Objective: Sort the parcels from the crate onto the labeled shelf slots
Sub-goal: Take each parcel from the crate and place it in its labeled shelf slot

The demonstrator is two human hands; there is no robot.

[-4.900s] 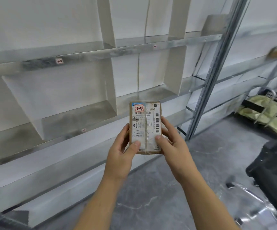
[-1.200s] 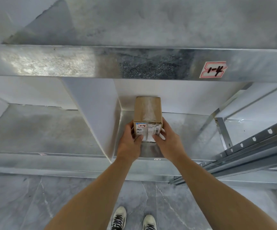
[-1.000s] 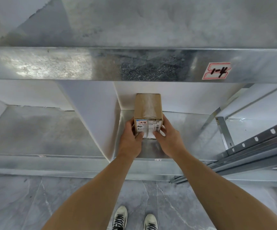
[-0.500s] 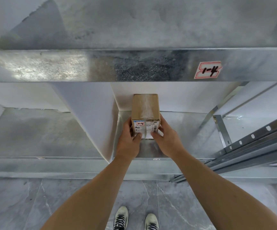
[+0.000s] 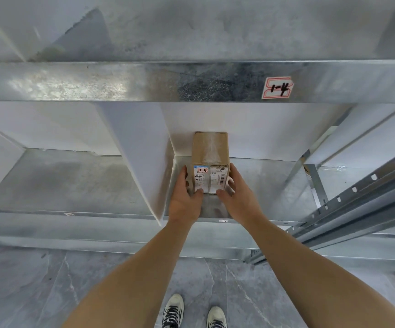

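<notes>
Presently the parcel (image 5: 210,159) sits well back in the shelf slot (image 5: 263,183), just beside the white divider (image 5: 142,150). The left grip (image 5: 184,197) and right grip (image 5: 239,197) clasp its front corners, thumbs on the face. Risk: careless withdrawal could drag it forward or skew it. Its sticker (image 5: 203,170) reads "2-4". The beam tag (image 5: 277,87) overhead reads "1-4". The slot's edge tag (image 5: 223,220) is illegible.

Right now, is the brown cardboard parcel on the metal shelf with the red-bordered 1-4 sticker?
No, the brown cardboard parcel stands on the shelf below, under the beam carrying the 1-4 sticker.
</notes>
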